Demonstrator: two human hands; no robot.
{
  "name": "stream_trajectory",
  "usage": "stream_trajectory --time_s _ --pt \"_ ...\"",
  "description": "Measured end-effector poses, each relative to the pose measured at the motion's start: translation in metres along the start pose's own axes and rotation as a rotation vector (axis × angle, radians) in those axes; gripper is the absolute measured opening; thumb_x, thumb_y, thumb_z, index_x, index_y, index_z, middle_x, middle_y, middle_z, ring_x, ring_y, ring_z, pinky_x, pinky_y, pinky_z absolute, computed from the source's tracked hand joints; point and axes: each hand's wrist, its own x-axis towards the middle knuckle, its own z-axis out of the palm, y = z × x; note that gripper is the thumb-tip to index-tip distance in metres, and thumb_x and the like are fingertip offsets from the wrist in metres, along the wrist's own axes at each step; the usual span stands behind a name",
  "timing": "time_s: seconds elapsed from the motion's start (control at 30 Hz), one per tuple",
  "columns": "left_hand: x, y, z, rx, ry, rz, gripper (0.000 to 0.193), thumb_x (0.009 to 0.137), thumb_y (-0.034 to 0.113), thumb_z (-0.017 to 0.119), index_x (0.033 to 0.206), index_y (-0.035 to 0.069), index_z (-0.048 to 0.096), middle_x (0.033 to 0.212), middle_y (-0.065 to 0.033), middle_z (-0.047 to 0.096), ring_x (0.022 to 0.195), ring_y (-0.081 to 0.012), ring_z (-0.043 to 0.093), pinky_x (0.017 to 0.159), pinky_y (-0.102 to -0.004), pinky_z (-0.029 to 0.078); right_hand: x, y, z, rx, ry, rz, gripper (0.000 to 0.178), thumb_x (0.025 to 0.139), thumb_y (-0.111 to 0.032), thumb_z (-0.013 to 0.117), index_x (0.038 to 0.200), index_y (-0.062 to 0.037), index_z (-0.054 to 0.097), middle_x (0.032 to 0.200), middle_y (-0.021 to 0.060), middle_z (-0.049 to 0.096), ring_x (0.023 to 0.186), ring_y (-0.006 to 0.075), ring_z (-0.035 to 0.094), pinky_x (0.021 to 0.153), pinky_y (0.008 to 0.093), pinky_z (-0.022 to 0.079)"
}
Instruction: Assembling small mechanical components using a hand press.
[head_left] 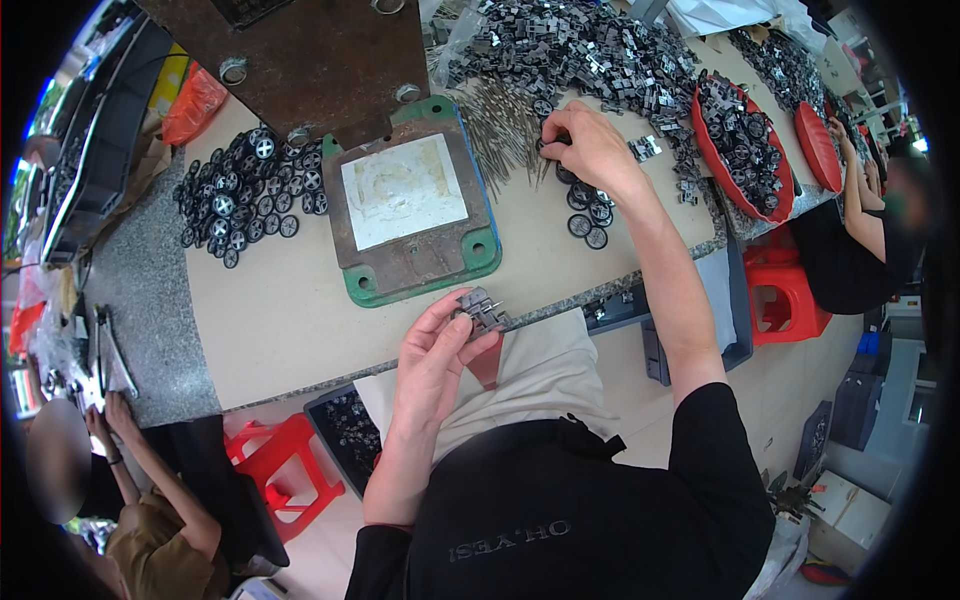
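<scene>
My left hand holds a small grey chassis part between thumb and fingers, just off the near edge of the table. A thin metal axle pin sticks out of its right side. My right hand reaches forward over the table, its thumb and forefinger pinched on a small dark piece that looks like a black wheel, mostly covered by the fingertips. Several black wheels with silver spokes lie below that hand. To its left is a spread of thin metal pins.
A green-edged press plate with a white pad stands mid-table, under a rusty metal block. More wheels lie left. Grey parts heap at the back; a red basket holds others. Co-workers sit on both sides.
</scene>
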Motion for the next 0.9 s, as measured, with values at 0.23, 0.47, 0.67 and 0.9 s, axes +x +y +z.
stream_trajectory --time_s 0.23,0.47,0.67,0.9 --pt "-0.001 0.0 0.001 -0.007 -0.009 0.013 0.03 0.088 0.007 0.049 0.117 -0.001 0.048 0.103 -0.0125 0.059 0.092 -0.0255 0.061 0.078 -0.0323 0.054 0.003 -0.001 -0.003 0.026 -0.09 -0.049 0.03 0.067 -0.009 0.067 0.094 -0.0001 0.057 0.085 0.012 0.057 0.081 0.0269 0.056 0.072 0.037 0.043" --pt "-0.002 0.0 0.001 -0.012 -0.008 0.003 0.03 0.088 0.008 0.05 0.117 -0.001 0.048 0.102 -0.0127 0.06 0.091 -0.0257 0.061 0.078 -0.0323 0.054 0.007 0.004 -0.008 0.016 0.032 -0.119 0.033 0.066 -0.012 0.069 0.094 -0.0006 0.057 0.079 0.0111 0.057 0.075 0.0268 0.056 0.068 0.0349 0.044" --pt "-0.002 0.0 0.0 -0.007 0.012 0.001 0.03 0.089 0.008 0.049 0.117 -0.001 0.048 0.102 -0.0132 0.06 0.091 -0.0253 0.061 0.078 -0.0323 0.054 -0.021 0.001 -0.026 -0.04 -0.138 -0.128 0.031 0.064 -0.017 0.071 0.087 -0.0014 0.059 0.085 0.0116 0.057 0.08 0.0261 0.056 0.072 0.0354 0.044" --pt "0.001 0.0 0.006 0.004 0.002 0.003 0.031 0.089 0.007 0.049 0.118 -0.002 0.046 0.102 -0.0133 0.059 0.091 -0.0253 0.061 0.078 -0.0322 0.054 -0.033 0.007 -0.025 0.049 -0.084 -0.134 0.018 0.069 -0.008 0.064 0.085 -0.0019 0.06 0.074 0.01 0.057 0.07 0.023 0.057 0.064 0.0317 0.045"
